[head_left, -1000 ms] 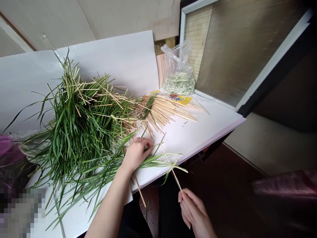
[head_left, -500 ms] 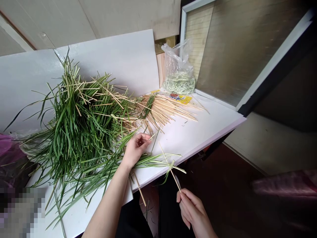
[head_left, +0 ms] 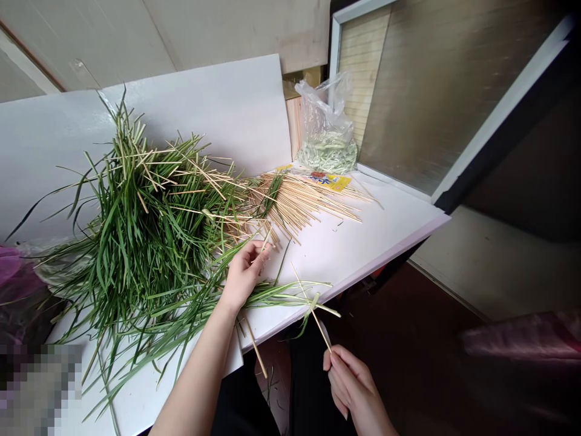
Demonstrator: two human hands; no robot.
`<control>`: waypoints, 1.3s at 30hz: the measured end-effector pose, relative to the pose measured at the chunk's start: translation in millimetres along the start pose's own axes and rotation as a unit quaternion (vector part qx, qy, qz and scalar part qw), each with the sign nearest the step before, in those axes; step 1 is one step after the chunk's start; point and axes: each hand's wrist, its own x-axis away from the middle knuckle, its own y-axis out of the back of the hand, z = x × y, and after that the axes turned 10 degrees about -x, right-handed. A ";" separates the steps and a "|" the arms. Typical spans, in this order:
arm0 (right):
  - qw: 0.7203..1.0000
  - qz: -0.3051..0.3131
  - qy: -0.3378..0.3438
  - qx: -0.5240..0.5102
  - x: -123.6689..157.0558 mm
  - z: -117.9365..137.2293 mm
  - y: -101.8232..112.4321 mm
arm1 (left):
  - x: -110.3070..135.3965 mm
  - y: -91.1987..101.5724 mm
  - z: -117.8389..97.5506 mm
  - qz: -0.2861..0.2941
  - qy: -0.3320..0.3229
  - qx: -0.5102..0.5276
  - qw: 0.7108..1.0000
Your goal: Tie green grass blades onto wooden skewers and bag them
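A big heap of long green leaves (head_left: 136, 236) lies on the white table (head_left: 363, 236). My left hand (head_left: 244, 272) rests at the heap's right edge, fingers pinched on a thin green leaf. My right hand (head_left: 351, 387), below the table's front edge, is closed on a thin bamboo skewer (head_left: 313, 312) that slants up over the edge with a pale leaf strip threaded on it. A fan of loose bamboo skewers (head_left: 299, 203) lies just beyond my left hand.
A clear plastic bag (head_left: 327, 130) with pale green pieces stands at the back right by a framed panel (head_left: 431, 91). A yellow packet (head_left: 320, 178) lies under the skewers. A white board (head_left: 218, 115) leans behind the heap. Pink plastic (head_left: 11, 272) shows at far left.
My left hand has lifted off the table and drawn back toward the skewer pile, pinching a leaf. My right hand with the skewer has barely shifted.
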 end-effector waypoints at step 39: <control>1.000 0.013 -0.019 -0.001 0.5 1.9 -0.7 | 4.1 -14.1 4.9 0.130 0.003 -0.014 0.991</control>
